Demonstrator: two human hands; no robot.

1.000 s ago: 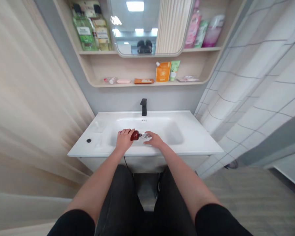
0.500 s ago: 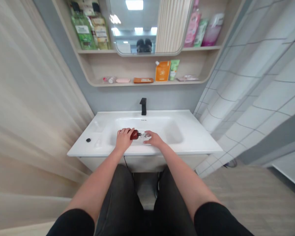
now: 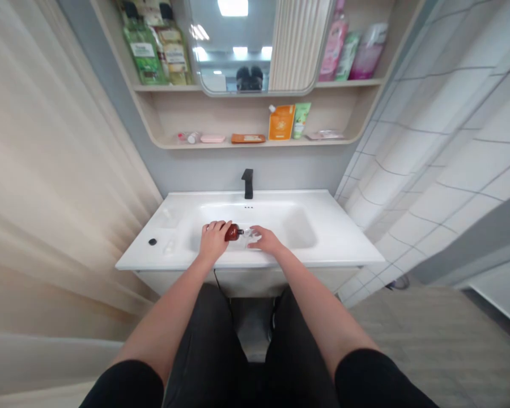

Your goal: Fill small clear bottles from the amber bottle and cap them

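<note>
"Where was the bottle?"

"An amber bottle [image 3: 233,232] with a black cap was held on its side, low in the white washbasin [image 3: 300,229], its cap pointing right."

"What had the left hand [image 3: 213,242] done with it?"

"It curved over the bottle's near end, fingers [image 3: 216,226] closed around it, holding it."

"And the right hand [image 3: 267,241]?"

"It was just beside the cap, fingers [image 3: 257,230] stretched toward something clear [image 3: 250,236] in the bowl. Whether they held it, I couldn't tell."

"What was behind them?"

"A black faucet [image 3: 247,184] stood at the far side, below a shelf [image 3: 255,141] with an orange pouch [image 3: 281,122]."
</note>
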